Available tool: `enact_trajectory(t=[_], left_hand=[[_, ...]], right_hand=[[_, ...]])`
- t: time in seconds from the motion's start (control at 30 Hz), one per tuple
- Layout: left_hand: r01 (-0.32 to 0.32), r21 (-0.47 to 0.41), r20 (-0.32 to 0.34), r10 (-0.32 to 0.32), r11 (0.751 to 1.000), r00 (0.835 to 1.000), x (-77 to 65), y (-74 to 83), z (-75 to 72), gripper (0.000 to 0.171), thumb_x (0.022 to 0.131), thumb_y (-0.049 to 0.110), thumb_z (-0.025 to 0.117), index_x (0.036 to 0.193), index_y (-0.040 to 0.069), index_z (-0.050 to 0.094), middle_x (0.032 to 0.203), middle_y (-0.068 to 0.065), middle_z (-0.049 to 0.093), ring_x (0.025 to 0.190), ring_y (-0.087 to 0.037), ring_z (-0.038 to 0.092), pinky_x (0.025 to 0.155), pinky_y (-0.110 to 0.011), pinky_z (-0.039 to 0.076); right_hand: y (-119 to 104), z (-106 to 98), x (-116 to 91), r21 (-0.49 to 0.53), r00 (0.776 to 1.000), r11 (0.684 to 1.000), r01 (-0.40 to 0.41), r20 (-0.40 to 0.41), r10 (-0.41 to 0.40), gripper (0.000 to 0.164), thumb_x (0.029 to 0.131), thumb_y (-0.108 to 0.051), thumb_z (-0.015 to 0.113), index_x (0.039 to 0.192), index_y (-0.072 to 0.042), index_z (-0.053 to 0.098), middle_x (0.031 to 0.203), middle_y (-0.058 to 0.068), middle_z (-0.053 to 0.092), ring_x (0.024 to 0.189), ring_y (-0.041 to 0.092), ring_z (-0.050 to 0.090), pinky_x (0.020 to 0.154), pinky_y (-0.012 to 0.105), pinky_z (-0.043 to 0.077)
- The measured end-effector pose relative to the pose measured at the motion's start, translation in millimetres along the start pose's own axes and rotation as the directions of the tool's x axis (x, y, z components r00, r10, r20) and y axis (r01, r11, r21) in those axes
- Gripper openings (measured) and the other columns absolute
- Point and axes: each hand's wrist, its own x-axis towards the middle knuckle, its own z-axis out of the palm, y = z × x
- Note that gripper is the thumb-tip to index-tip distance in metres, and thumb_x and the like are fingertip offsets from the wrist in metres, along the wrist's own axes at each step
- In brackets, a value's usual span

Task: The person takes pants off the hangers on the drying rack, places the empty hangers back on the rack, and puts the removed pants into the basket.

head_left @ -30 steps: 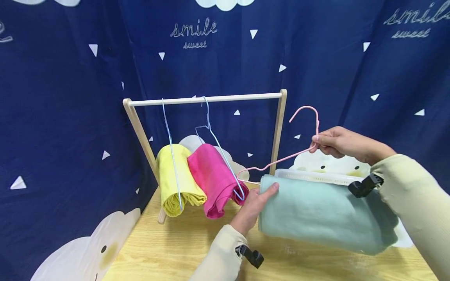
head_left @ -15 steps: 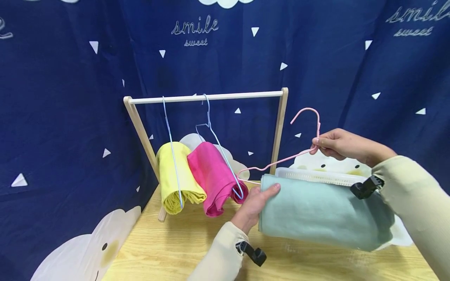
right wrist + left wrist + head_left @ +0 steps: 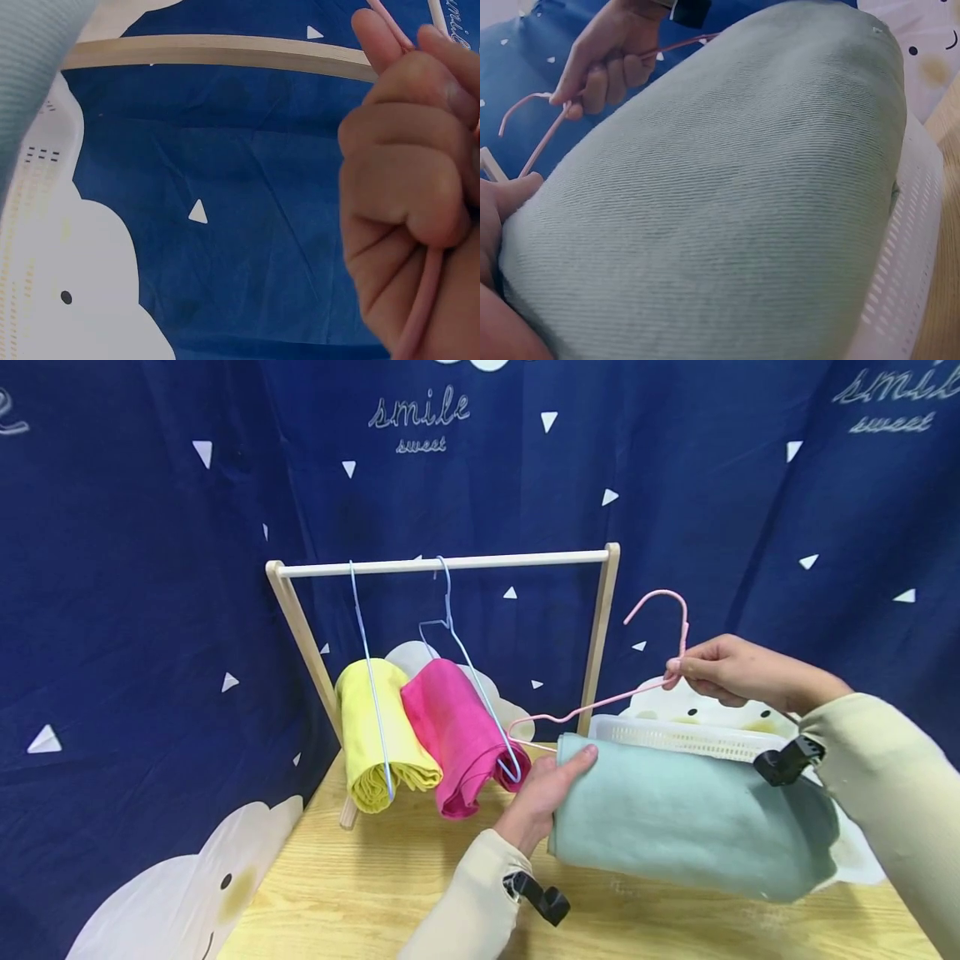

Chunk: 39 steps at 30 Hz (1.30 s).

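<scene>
A pink wire hanger point(image 3: 611, 700) carries a folded pale green cloth point(image 3: 682, 818), and its hook points up. My right hand point(image 3: 738, 670) pinches the hanger at the base of the hook; in the right wrist view its fingers point(image 3: 405, 157) curl round the pink wire. With the thumb on top, my left hand point(image 3: 540, 793) grips the cloth's left end, beside the hanger's lower corner. The left wrist view is mostly filled by the ribbed green cloth point(image 3: 720, 180). Most of the hanger's lower bar is hidden by the cloth.
Left of my hands stands a wooden rack point(image 3: 600, 635) with a white rod point(image 3: 525, 560). On it hang a yellow cloth point(image 3: 375, 727) and a magenta cloth point(image 3: 465, 727), both on blue hangers. Behind the green cloth is a white perforated basket point(image 3: 690, 735) on the wooden table point(image 3: 360, 893).
The view has tilted slightly down. Both hands keep their grip on hanger and cloth, almost still; the green cloth's right end has shifted a little.
</scene>
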Motion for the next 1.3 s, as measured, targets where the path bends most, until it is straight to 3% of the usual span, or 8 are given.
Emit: enact_trajectory(t=[0.17, 0.27, 0.4, 0.57, 0.83, 0.93, 1.1, 1.3], left_hand=[[0.021, 0.041, -0.025, -0.020, 0.999, 0.999, -4.6, 2.7, -0.8, 0.036, 0.087, 0.048, 0.070, 0.091, 0.012, 0.067, 0.077, 0.000, 0.068, 0.068, -0.012, 0.064, 0.064, -0.029, 0.051], [0.030, 0.058, -0.004, -0.030, 0.998, 1.000, -7.4, 4.2, -2.4, 0.035, 0.086, 0.045, 0.073, 0.097, 0.011, 0.069, 0.085, -0.003, 0.072, 0.072, -0.014, 0.066, 0.067, -0.030, 0.053], [0.034, 0.077, 0.031, -0.037, 0.996, 0.999, -10.8, 5.6, -3.1, 0.036, 0.086, 0.042, 0.074, 0.104, 0.011, 0.070, 0.091, -0.005, 0.074, 0.076, -0.014, 0.069, 0.070, -0.030, 0.054], [0.020, 0.099, 0.014, -0.021, 0.995, 1.000, -15.0, 7.3, -1.0, 0.033, 0.087, 0.039, 0.074, 0.104, 0.011, 0.071, 0.092, -0.006, 0.076, 0.074, -0.013, 0.069, 0.069, -0.029, 0.054], [-0.034, 0.093, 0.038, 0.031, 0.995, 0.999, -21.9, 9.9, 1.9, 0.031, 0.088, 0.034, 0.074, 0.106, 0.009, 0.071, 0.096, -0.011, 0.077, 0.077, -0.016, 0.072, 0.073, -0.034, 0.059], [-0.063, 0.109, 0.056, 0.057, 0.992, 0.997, -22.3, 11.7, 0.6, 0.032, 0.090, 0.033, 0.072, 0.108, 0.007, 0.070, 0.100, -0.013, 0.076, 0.079, -0.016, 0.073, 0.075, -0.035, 0.059], [-0.043, 0.077, 0.093, 0.036, 0.996, 0.995, -21.4, 12.4, -2.7, 0.033, 0.092, 0.036, 0.068, 0.115, 0.012, 0.067, 0.104, -0.009, 0.074, 0.084, -0.016, 0.071, 0.079, -0.035, 0.056], [0.001, 0.011, 0.179, -0.003, 1.000, 0.984, -18.7, 9.9, -1.7, 0.041, 0.093, 0.040, 0.063, 0.122, 0.011, 0.060, 0.107, -0.008, 0.070, 0.089, -0.015, 0.066, 0.083, -0.034, 0.053]], right_hand=[[1, 3, 0, -0.038, 1.000, 0.999, 0.026, -0.013, -0.027, 0.035, 0.098, -0.032, 0.061, 0.115, -0.002, 0.068, 0.060, -0.008, 0.040, 0.046, 0.005, 0.032, 0.042, 0.023, 0.030], [1, 5, 0, -0.051, 0.999, 0.998, 0.044, -0.026, -0.045, 0.031, 0.098, -0.029, 0.062, 0.113, -0.003, 0.069, 0.059, -0.010, 0.040, 0.045, 0.004, 0.032, 0.041, 0.022, 0.030], [3, 7, 2, -0.093, 0.994, 0.993, 0.075, -0.072, -0.082, 0.024, 0.097, -0.025, 0.063, 0.101, -0.003, 0.072, 0.060, -0.010, 0.041, 0.047, 0.003, 0.034, 0.042, 0.023, 0.031], [5, 11, 6, -0.218, 0.977, 0.969, 0.117, -0.148, -0.151, 0.020, 0.094, -0.023, 0.067, 0.087, -0.006, 0.071, 0.066, -0.009, 0.046, 0.059, 0.005, 0.040, 0.051, 0.027, 0.035], [8, 6, 2, -0.267, 0.972, 0.961, 0.078, -0.193, -0.132, 0.020, 0.096, -0.025, 0.066, 0.086, -0.009, 0.073, 0.087, -0.007, 0.069, 0.073, 0.003, 0.049, 0.062, 0.025, 0.039], [6, 3, -1, -0.236, 0.972, 0.968, 0.083, -0.194, -0.131, 0.022, 0.095, -0.025, 0.066, 0.084, -0.007, 0.072, 0.075, -0.008, 0.062, 0.066, 0.004, 0.045, 0.055, 0.027, 0.037], [2, 4, -3, -0.205, 0.978, 0.974, 0.100, -0.161, -0.134, 0.021, 0.095, -0.024, 0.066, 0.088, -0.005, 0.073, 0.063, -0.008, 0.043, 0.057, 0.006, 0.038, 0.048, 0.028, 0.033], [2, 6, -6, -0.241, 0.968, 0.959, 0.149, -0.164, -0.191, 0.017, 0.095, -0.019, 0.066, 0.086, -0.007, 0.073, 0.067, -0.010, 0.050, 0.061, 0.004, 0.042, 0.052, 0.028, 0.034]])
